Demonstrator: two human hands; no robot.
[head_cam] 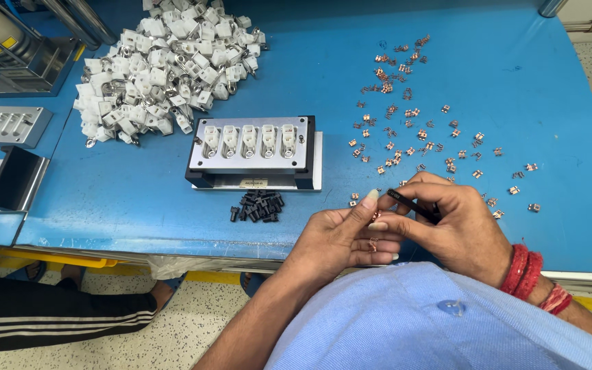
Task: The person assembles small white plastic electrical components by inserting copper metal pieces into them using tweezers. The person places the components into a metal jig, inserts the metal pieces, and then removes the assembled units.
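My left hand (347,236) is cupped at the near edge of the blue table (138,185) and holds small copper clips (374,242) between its fingers. My right hand (450,223) grips black tweezers (409,202), whose tip points toward the left thumb. Many more copper clips (405,137) lie scattered on the table beyond my hands. A metal fixture (251,147) with a row of white plastic housings stands ahead of my left hand. A little heap of black plastic parts (258,205) lies just in front of the fixture.
A big pile of white plastic housings with metal terminals (166,65) fills the far left. A grey metal plate (5,125) and a black tray (11,179) sit at the left edge. Another person's leg and foot (70,301) are below the table on the left.
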